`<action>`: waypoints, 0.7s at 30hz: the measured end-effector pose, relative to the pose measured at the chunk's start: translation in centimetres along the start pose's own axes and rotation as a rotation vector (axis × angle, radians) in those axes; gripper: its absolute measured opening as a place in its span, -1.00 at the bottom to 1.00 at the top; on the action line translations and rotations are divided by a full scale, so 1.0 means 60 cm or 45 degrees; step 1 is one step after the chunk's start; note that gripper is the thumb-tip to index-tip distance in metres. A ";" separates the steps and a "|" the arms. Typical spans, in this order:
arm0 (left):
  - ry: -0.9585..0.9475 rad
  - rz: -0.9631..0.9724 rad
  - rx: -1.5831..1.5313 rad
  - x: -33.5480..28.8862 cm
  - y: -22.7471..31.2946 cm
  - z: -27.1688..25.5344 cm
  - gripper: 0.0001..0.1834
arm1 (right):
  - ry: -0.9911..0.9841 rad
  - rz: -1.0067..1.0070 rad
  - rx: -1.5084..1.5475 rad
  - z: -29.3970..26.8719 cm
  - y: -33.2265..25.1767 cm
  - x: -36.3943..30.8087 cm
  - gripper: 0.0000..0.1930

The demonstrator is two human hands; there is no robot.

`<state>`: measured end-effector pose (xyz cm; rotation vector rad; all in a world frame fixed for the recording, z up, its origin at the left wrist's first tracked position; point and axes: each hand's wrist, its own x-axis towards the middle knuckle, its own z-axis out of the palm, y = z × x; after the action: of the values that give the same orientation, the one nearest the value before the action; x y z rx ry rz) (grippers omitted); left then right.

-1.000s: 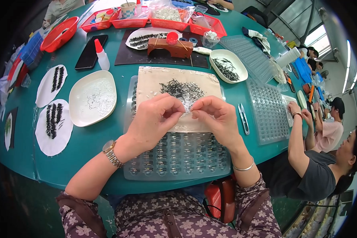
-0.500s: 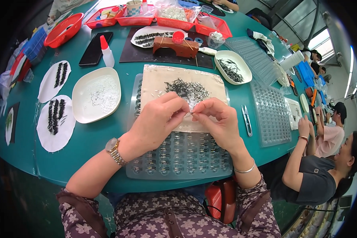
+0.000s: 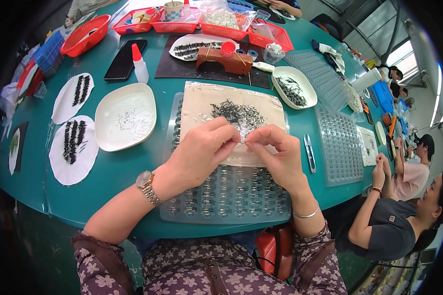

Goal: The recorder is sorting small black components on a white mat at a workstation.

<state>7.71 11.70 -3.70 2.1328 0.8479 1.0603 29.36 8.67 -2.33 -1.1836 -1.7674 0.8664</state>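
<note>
My left hand [image 3: 206,147] and my right hand [image 3: 276,153] meet over a beige cloth-covered board [image 3: 194,105]. Thumb and forefinger of each are pinched together, the fingertips almost touching. What they pinch is too small to name; something clear or whitish shows at the tips. Just beyond the fingers lies a heap of small black and silver pieces [image 3: 238,112] on the board. The board rests on a clear plastic tray [image 3: 226,214] whose rows of pockets hold small dark and metallic parts.
Left stands a cream dish [image 3: 103,132] of white bits, beside white discs [image 3: 59,169] with black strips. A red-capped bottle [image 3: 141,73] and black phone [image 3: 125,60] lie behind. Snips [image 3: 309,153], a dish of black pieces [image 3: 310,93] and an empty-looking tray [image 3: 339,162] are right, near a co-worker [image 3: 389,221].
The whole view has shifted slightly, so the table things appear a little farther right. Both my hands keep their pinch over the board; the co-worker's hands have moved slightly.
</note>
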 end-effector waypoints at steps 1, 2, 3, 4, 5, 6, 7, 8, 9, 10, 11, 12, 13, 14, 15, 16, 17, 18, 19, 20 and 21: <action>0.002 0.000 -0.001 -0.001 0.001 -0.001 -0.86 | -0.006 -0.002 -0.016 0.001 0.001 0.000 -0.82; 0.006 -0.002 0.000 -0.004 0.001 -0.002 -0.86 | -0.015 -0.005 -0.030 0.003 0.002 0.001 -0.83; 0.013 -0.007 0.004 -0.008 0.001 -0.005 -0.86 | -0.028 -0.010 -0.042 0.008 0.002 0.002 -0.83; 0.033 0.023 0.034 -0.014 -0.001 -0.012 -0.85 | -0.030 -0.037 -0.066 0.016 -0.001 0.007 -0.82; 0.057 0.049 0.068 -0.022 -0.004 -0.019 -0.84 | -0.037 -0.066 -0.087 0.027 -0.007 0.012 -0.82; 0.069 0.025 0.102 -0.033 -0.005 -0.034 -0.84 | -0.061 -0.084 -0.056 0.044 -0.017 0.014 -0.82; 0.052 0.125 0.288 -0.043 0.000 -0.052 -0.84 | -0.046 -0.178 -0.176 0.059 -0.031 0.016 -0.81; 0.027 0.219 0.477 -0.052 0.004 -0.065 -0.83 | -0.026 -0.275 -0.290 0.072 -0.044 0.014 -0.80; 0.067 0.301 0.559 -0.069 0.007 -0.074 -0.81 | 0.004 -0.376 -0.387 0.093 -0.062 0.006 -0.80; 0.010 0.301 0.564 -0.082 0.016 -0.078 -0.81 | 0.016 -0.398 -0.433 0.105 -0.089 -0.007 -0.79; 0.043 0.320 0.550 -0.088 0.029 -0.076 -0.82 | 0.023 -0.378 -0.471 0.103 -0.107 -0.022 -0.78; 0.072 0.341 0.534 -0.094 0.040 -0.077 -0.83 | 0.031 -0.355 -0.510 0.102 -0.120 -0.036 -0.78; 0.077 0.345 0.515 -0.092 0.055 -0.067 -0.84 | 0.071 -0.330 -0.559 0.088 -0.129 -0.053 -0.81; 0.056 0.292 0.455 -0.094 0.062 -0.069 -0.84 | 0.103 -0.291 -0.478 0.089 -0.140 -0.060 -0.83; 0.037 0.239 0.393 -0.099 0.068 -0.074 -0.83 | 0.132 -0.249 -0.397 0.093 -0.151 -0.064 -0.85; 0.044 0.217 0.427 -0.111 0.076 -0.079 -0.83 | 0.115 -0.269 -0.365 0.099 -0.162 -0.072 -0.85; 0.054 0.191 0.366 -0.118 0.077 -0.081 -0.83 | 0.105 -0.254 -0.384 0.103 -0.165 -0.073 -0.86; 0.064 0.165 0.305 -0.125 0.078 -0.084 -0.83 | 0.096 -0.240 -0.403 0.108 -0.166 -0.075 -0.87; 0.056 0.169 0.317 -0.132 0.083 -0.087 -0.83 | 0.073 -0.263 -0.375 0.111 -0.166 -0.079 -0.87; 0.047 0.172 0.331 -0.138 0.088 -0.091 -0.84 | 0.087 -0.287 -0.391 0.114 -0.165 -0.084 -0.88; 0.061 0.147 0.353 -0.146 0.093 -0.086 -0.84 | 0.101 -0.301 -0.413 0.115 -0.161 -0.094 -0.89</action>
<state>0.76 2.86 -0.91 2.4197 0.9509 1.1092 20.78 -0.40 1.69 -1.1604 -1.9834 0.3987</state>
